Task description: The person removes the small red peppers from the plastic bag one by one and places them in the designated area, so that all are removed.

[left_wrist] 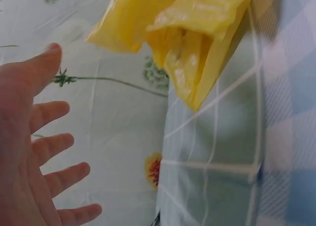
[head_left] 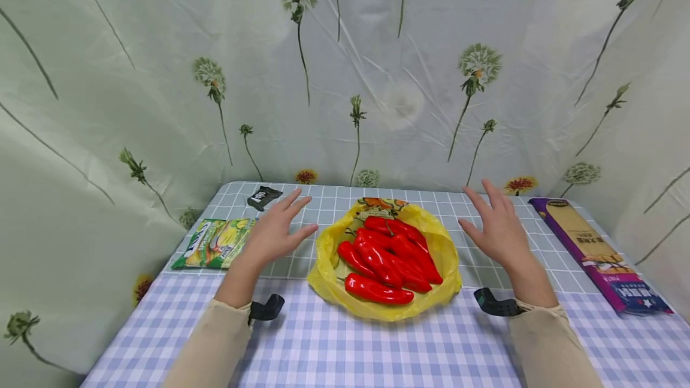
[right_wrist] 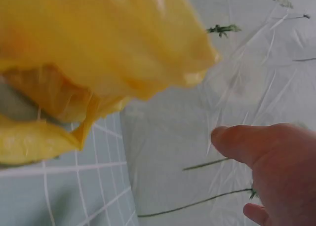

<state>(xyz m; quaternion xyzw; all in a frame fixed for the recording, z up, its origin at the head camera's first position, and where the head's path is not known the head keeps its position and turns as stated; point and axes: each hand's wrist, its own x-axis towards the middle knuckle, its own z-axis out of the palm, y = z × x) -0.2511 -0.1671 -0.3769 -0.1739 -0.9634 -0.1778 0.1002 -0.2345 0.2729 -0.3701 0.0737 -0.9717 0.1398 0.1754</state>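
A yellow plastic bag [head_left: 336,292] lies on the table with its mouth rolled wide, and several glossy red peppers [head_left: 377,262] are heaped inside it. To the left of the bag my left hand [head_left: 277,229] is raised, fingers spread and holding nothing. My right hand [head_left: 498,229] is up on the other side, its fingers also spread and nothing in them. Both hands stand apart from the bag. In the left wrist view, the yellow bag [left_wrist: 197,18] hangs above and right of the spread fingers. The right wrist view has the bag [right_wrist: 98,43] filling the upper left.
A green and yellow snack packet [head_left: 215,244] lies left, partly behind the left forearm. Behind it is a small black packet [head_left: 264,196]. At far right lies a long purple and tan packet [head_left: 598,253]. A flowered curtain [head_left: 372,70] hangs behind the checked tablecloth [head_left: 323,352].
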